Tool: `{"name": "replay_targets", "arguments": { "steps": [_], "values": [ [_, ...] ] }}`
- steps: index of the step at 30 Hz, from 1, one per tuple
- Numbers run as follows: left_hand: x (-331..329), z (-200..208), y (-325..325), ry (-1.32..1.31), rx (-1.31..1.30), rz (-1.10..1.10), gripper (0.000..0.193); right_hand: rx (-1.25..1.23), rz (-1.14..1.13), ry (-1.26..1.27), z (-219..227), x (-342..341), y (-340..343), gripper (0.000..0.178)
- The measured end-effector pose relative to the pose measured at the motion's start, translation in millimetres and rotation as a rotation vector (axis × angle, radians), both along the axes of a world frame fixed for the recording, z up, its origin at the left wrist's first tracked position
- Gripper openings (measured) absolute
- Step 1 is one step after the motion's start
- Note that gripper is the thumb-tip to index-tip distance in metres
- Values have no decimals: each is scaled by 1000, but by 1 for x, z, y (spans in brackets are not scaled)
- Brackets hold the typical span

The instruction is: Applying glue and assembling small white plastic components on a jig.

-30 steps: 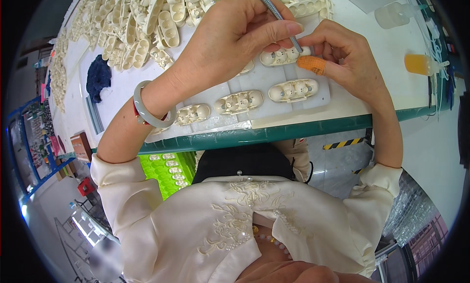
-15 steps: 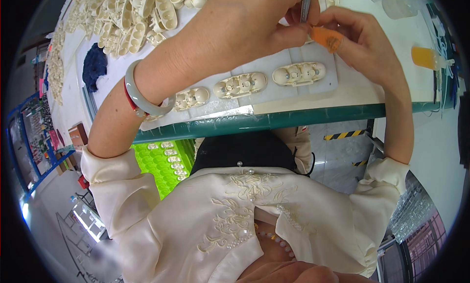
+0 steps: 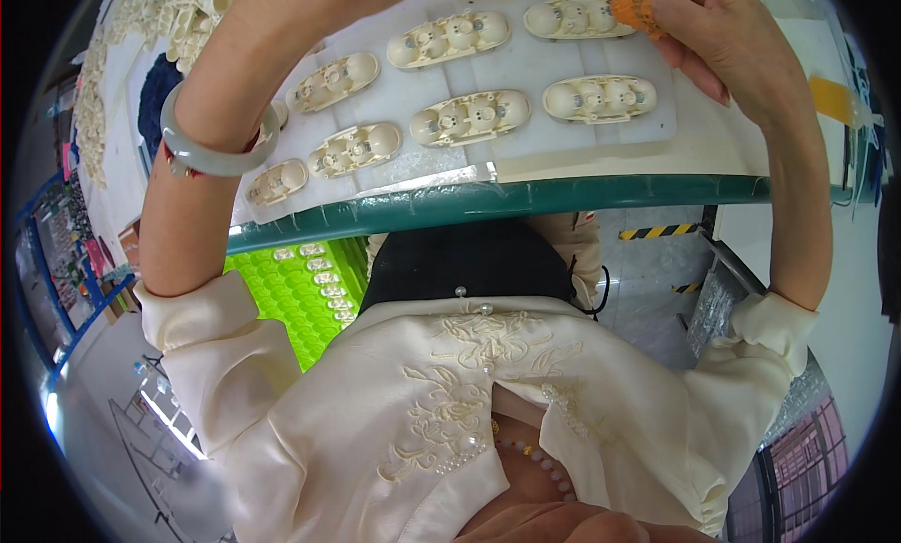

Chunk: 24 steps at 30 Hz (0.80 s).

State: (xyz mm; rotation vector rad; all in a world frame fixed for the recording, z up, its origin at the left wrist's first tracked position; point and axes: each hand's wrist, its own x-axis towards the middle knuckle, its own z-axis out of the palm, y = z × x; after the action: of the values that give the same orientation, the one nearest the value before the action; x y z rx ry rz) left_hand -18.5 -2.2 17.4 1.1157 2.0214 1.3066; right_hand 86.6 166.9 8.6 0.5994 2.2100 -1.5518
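My right hand (image 3: 718, 41) is at the upper right, its thumb and fingers closed about a crumpled orange piece (image 3: 638, 10) with a rough surface. Whether that piece is partly worn on a finger is hard to see. It touches the right end of a cream oval plastic shell (image 3: 572, 17) with rounded parts inside. Of my left arm, only the forearm with a pale bangle (image 3: 221, 158) shows; the hand lies beyond the upper edge. Similar filled shells stand in two rows on a white board (image 3: 526, 153), among them a front-right shell (image 3: 601, 100) and a middle one (image 3: 469, 118).
A heap of cream plastic parts (image 3: 192, 17) lies at the upper left, beside a dark blue cloth (image 3: 158, 102). A green table edge (image 3: 507, 200) runs before my body. Below it is a bright green tray (image 3: 282, 304) with small pieces. A yellow bottle (image 3: 831, 100) lies at the right.
My left hand, which held a thin metal tool by the orange piece, has moved up out of view. The view has shifted, uncovering more shells. My right hand is still at the orange piece.
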Motion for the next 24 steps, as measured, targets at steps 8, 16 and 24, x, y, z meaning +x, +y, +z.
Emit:
{"name": "replay_targets", "arguments": {
  "steps": [8,16,24],
  "values": [
    [15,-8,-3,116,-52,-60,10,94,34,-25,5,-5,-3,7],
    [18,-6,2,70,-87,-88,10,7,-57,-44,5,-1,-1,8],
    [25,-3,3,225,-48,-147,12,-11,-43,37,18,11,-5,17]
  ]
}}
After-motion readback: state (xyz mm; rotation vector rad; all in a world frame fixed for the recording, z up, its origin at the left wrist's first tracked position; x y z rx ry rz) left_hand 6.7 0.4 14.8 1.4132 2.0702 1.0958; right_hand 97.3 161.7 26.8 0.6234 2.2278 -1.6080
